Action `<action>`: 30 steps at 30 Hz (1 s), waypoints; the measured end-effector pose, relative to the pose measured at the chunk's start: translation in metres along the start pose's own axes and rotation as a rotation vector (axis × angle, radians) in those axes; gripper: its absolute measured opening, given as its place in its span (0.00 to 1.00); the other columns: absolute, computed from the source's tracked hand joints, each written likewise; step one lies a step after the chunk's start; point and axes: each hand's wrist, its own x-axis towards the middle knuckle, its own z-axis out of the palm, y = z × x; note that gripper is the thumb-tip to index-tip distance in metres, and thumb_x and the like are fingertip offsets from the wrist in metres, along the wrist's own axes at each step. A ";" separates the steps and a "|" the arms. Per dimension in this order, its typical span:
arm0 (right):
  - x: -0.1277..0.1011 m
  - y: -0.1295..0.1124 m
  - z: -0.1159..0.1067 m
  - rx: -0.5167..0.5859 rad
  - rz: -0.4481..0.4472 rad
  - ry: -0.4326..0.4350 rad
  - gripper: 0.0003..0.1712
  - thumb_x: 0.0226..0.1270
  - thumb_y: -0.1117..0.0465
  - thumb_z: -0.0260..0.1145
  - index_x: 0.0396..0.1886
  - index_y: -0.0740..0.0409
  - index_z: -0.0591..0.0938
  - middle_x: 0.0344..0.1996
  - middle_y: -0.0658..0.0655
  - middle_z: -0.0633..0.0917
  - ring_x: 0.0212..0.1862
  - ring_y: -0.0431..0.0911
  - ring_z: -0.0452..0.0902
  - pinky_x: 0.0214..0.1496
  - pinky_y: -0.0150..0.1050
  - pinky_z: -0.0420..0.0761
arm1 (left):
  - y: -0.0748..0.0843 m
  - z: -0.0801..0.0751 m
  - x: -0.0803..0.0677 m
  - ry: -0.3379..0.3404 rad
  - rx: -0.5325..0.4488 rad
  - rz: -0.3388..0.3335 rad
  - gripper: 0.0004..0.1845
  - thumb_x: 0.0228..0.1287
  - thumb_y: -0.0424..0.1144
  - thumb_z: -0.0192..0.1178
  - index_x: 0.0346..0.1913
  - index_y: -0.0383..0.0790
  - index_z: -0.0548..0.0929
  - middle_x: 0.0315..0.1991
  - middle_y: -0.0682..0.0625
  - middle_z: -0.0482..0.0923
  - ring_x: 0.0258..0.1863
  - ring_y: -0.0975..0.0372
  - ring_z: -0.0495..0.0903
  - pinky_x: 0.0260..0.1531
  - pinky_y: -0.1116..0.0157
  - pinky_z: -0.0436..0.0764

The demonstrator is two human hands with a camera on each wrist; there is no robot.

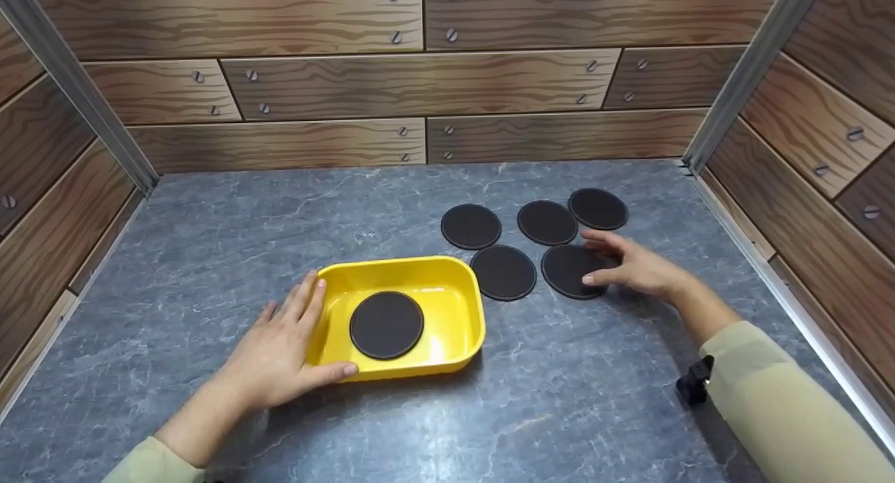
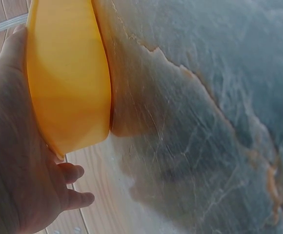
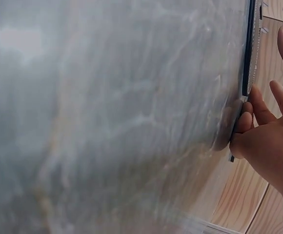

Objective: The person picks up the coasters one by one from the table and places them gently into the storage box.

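A yellow plastic tray (image 1: 467, 308) sits on the table with one round black coaster (image 1: 387, 325) inside it. My left hand (image 1: 276, 361) rests against the tray's left end, fingers along the rim and thumb on the near edge. Seen from the left wrist, that hand (image 2: 29, 161) lies beside the tray's yellow wall (image 2: 70, 78) with fingers extended. To the right, my right hand (image 1: 640, 266) spreads over another black coaster (image 1: 570, 270), thumb across its right part and fingers by its far edge. In the right wrist view, the fingertips of this hand (image 3: 268, 129) are low at the tabletop.
More black coasters lie around the right hand: one (image 1: 503, 272) close to the tray's right corner, others (image 1: 471, 226) (image 1: 547, 222) behind, and one (image 1: 598, 208) farthest right. Wood-patterned panels (image 1: 419, 84) enclose the grey marbled table (image 1: 280, 210) at the back and sides.
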 end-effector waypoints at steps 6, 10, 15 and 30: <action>0.001 0.000 0.000 -0.014 0.002 -0.011 0.53 0.66 0.63 0.79 0.84 0.65 0.60 0.78 0.72 0.65 0.80 0.65 0.57 0.79 0.58 0.57 | 0.000 0.000 0.001 0.007 0.002 0.006 0.67 0.63 0.82 0.53 0.86 0.33 0.47 0.87 0.38 0.37 0.82 0.39 0.53 0.74 0.31 0.57; 0.002 0.000 0.001 -0.025 0.002 -0.023 0.53 0.66 0.62 0.79 0.84 0.65 0.60 0.79 0.72 0.65 0.80 0.66 0.56 0.80 0.60 0.55 | 0.000 0.000 0.000 0.004 0.006 0.005 0.67 0.63 0.82 0.53 0.86 0.33 0.47 0.87 0.38 0.37 0.82 0.39 0.53 0.74 0.31 0.57; 0.001 0.001 0.003 -0.056 0.004 -0.019 0.54 0.66 0.61 0.79 0.84 0.65 0.60 0.79 0.72 0.65 0.80 0.66 0.56 0.80 0.59 0.55 | 0.000 0.000 0.000 0.005 0.008 0.005 0.67 0.62 0.83 0.52 0.86 0.34 0.47 0.87 0.38 0.37 0.82 0.40 0.53 0.73 0.31 0.58; 0.002 0.000 0.004 -0.076 0.014 -0.030 0.56 0.64 0.61 0.81 0.84 0.66 0.58 0.79 0.73 0.64 0.80 0.64 0.54 0.73 0.49 0.67 | 0.001 -0.001 -0.001 -0.005 0.012 0.004 0.67 0.63 0.82 0.53 0.86 0.33 0.46 0.87 0.37 0.38 0.82 0.39 0.53 0.74 0.30 0.56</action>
